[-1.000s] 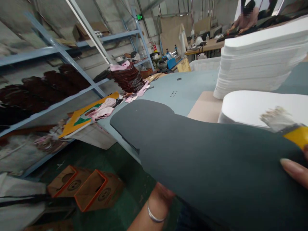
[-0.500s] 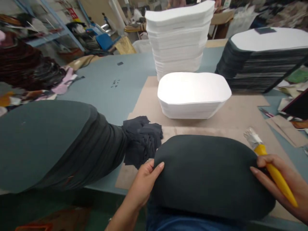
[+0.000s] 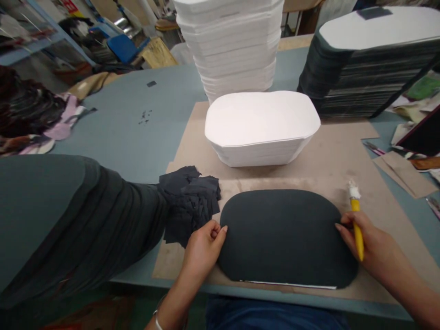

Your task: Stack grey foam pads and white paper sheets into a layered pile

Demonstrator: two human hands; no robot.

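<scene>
A dark grey oval fabric panel (image 3: pixel 283 236) lies flat on brown cardboard (image 3: pixel 343 156) at the table's near edge, a thin white edge showing under its front. My left hand (image 3: pixel 202 250) rests at the panel's left rim, fingers curled and pinching the edge. My right hand (image 3: pixel 369 250) sits at the right rim, closed round a yellow-handled brush (image 3: pixel 355 217) whose white bristles point away from me. A low stack of white panels (image 3: pixel 261 126) lies just behind the dark panel.
A thick stack of dark grey panels (image 3: pixel 68 220) fills the left, with small dark fabric scraps (image 3: pixel 189 199) beside it. A tall white stack (image 3: pixel 233 46) and a dark stack topped with white (image 3: pixel 364 64) stand at the back. Paper scraps (image 3: pixel 404 172) lie right.
The dark panel, carried over from the left stack, has come down flat on the cardboard. Both hands now sit at its ends, and my view has swung to the table.
</scene>
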